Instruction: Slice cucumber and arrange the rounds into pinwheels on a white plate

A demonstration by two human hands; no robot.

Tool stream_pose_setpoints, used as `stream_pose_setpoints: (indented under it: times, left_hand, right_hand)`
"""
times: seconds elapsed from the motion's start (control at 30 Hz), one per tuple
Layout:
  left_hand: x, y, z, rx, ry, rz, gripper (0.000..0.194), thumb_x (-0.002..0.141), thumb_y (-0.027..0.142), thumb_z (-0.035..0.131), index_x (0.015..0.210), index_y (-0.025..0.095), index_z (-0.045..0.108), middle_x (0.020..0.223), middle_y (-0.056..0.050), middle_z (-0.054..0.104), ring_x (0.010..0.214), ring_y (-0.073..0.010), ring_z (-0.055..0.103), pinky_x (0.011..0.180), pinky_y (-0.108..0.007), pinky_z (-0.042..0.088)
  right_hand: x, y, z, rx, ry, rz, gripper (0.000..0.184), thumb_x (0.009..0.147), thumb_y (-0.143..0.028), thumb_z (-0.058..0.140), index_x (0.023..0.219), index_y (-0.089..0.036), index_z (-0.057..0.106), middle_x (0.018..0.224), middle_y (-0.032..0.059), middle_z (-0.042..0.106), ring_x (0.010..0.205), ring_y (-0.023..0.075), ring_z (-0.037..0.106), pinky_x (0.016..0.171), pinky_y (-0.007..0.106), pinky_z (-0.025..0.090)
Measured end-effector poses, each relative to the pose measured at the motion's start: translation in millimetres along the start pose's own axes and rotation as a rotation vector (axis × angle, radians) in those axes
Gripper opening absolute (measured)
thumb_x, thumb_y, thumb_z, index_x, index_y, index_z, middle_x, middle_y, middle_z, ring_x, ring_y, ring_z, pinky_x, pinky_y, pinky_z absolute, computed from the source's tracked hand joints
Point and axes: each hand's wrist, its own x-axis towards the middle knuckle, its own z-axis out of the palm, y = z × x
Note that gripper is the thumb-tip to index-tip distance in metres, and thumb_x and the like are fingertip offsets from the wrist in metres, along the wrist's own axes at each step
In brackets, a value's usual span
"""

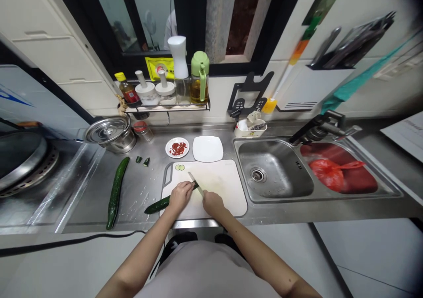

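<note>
A dark green cucumber [157, 206] lies slantwise on the white cutting board [228, 183], its near end sticking out past the board's left edge. My left hand [181, 196] is closed over it near its cut end. In my right hand [213, 203] is a kitchen knife [196, 184], its blade against the cucumber's right end. Two thin cucumber slices [179, 167] rest at the board's upper left. A second, whole cucumber [117, 192] lies on the steel counter to the left, with two cut-off cucumber ends [146, 162] near it.
Behind the board stand a small plate [168, 151] of chopped red pieces and a white square plate [208, 148]. At right is a steel sink [277, 170], with a red plastic bag [327, 174] in its second basin. A lidded pot [114, 135] stands at left, below a condiment shelf [168, 108].
</note>
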Motion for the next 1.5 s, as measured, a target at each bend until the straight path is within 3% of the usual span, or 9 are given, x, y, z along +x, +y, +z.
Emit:
stream_pose_setpoints:
  times: [0.33, 0.43, 0.57, 0.63, 0.87, 1.03, 1.17, 1.33, 1.5]
  left_hand:
    - [1, 11, -12.2, -0.031, -0.047, -0.130, 0.026, 0.096, 0.031, 0.045, 0.110, 0.025, 0.067, 0.110, -0.003, 0.070, 0.102, -0.0182, 0.063, 0.089, -0.030, 0.048]
    - [1, 6, -12.3, -0.055, 0.025, -0.214, 0.027, 0.095, 0.030, 0.044, 0.110, 0.024, 0.067, 0.111, -0.005, 0.070, 0.104, -0.0201, 0.063, 0.092, -0.032, 0.048]
    - [8, -1, -19.6, -0.114, 0.233, -0.408, 0.034, 0.096, 0.029, 0.040, 0.120, 0.020, 0.062, 0.115, -0.008, 0.069, 0.108, -0.0227, 0.062, 0.093, -0.036, 0.048]
    - [16, -1, -26.5, -0.161, 0.279, -0.418, 0.034, 0.096, 0.031, 0.040, 0.120, 0.020, 0.062, 0.115, -0.008, 0.068, 0.109, -0.0225, 0.061, 0.095, -0.036, 0.047]
    - [40, 21, -41.1, -0.156, -0.054, -0.096, 0.029, 0.092, 0.039, 0.052, 0.109, 0.024, 0.070, 0.111, -0.005, 0.069, 0.111, -0.0219, 0.057, 0.103, -0.039, 0.039]
    - [45, 34, -38.8, -0.119, -0.146, -0.092, 0.026, 0.090, 0.039, 0.054, 0.105, 0.024, 0.071, 0.112, -0.006, 0.068, 0.110, -0.0229, 0.056, 0.106, -0.043, 0.032]
    - [44, 40, -35.3, -0.177, -0.149, -0.118, 0.018, 0.086, 0.033, 0.060, 0.095, 0.023, 0.071, 0.105, -0.005, 0.069, 0.104, -0.0215, 0.058, 0.099, -0.037, 0.038]
    - [48, 33, -27.6, -0.244, -0.067, -0.326, 0.012, 0.084, 0.030, 0.061, 0.084, 0.022, 0.070, 0.084, -0.002, 0.070, 0.087, -0.0180, 0.061, 0.080, -0.029, 0.043]
    - [62, 0, -19.5, -0.308, 0.034, -0.652, 0.009, 0.080, 0.028, 0.065, 0.080, 0.020, 0.069, 0.075, -0.001, 0.069, 0.073, -0.0141, 0.062, 0.067, -0.024, 0.041]
  right_hand:
    - [-12, 22, -13, -0.097, 0.109, 0.036, 0.034, 0.098, -0.020, 0.031, 0.122, -0.019, 0.055, 0.097, 0.0117, 0.070, 0.092, 0.0217, 0.066, 0.074, 0.029, 0.041]
    - [-15, 32, -15, -0.160, 0.200, 0.040, 0.037, 0.096, -0.017, 0.034, 0.127, -0.024, 0.054, 0.097, 0.0097, 0.069, 0.090, 0.0207, 0.064, 0.074, 0.029, 0.039]
    - [-16, 46, -14, -0.221, 0.378, 0.022, 0.040, 0.094, -0.018, 0.042, 0.132, -0.023, 0.053, 0.099, 0.0101, 0.067, 0.093, 0.0217, 0.060, 0.078, 0.032, 0.036]
    - [-16, 51, -12, -0.242, 0.452, 0.002, 0.042, 0.091, -0.017, 0.048, 0.132, -0.021, 0.054, 0.099, 0.0101, 0.066, 0.093, 0.0220, 0.057, 0.079, 0.033, 0.034]
    - [-16, 57, -9, -0.288, 0.595, -0.108, 0.043, 0.087, -0.015, 0.053, 0.129, -0.020, 0.056, 0.088, 0.0078, 0.063, 0.086, 0.0211, 0.051, 0.077, 0.033, 0.030]
    - [-16, 59, -9, -0.302, 0.605, -0.129, 0.039, 0.086, -0.015, 0.054, 0.125, -0.020, 0.059, 0.086, 0.0071, 0.063, 0.084, 0.0207, 0.051, 0.075, 0.033, 0.029]
    - [-17, 65, -5, -0.318, 0.593, -0.130, 0.037, 0.086, -0.015, 0.055, 0.123, -0.020, 0.060, 0.086, 0.0065, 0.063, 0.083, 0.0202, 0.052, 0.074, 0.033, 0.030]
    - [-17, 77, -1, -0.327, 0.574, -0.111, 0.038, 0.086, -0.014, 0.054, 0.124, -0.020, 0.059, 0.085, 0.0055, 0.063, 0.082, 0.0193, 0.053, 0.074, 0.031, 0.031]
    - [-16, 89, -2, -0.300, 0.563, -0.076, 0.039, 0.084, -0.016, 0.057, 0.123, -0.020, 0.059, 0.086, 0.0053, 0.064, 0.085, 0.0194, 0.055, 0.076, 0.030, 0.033]
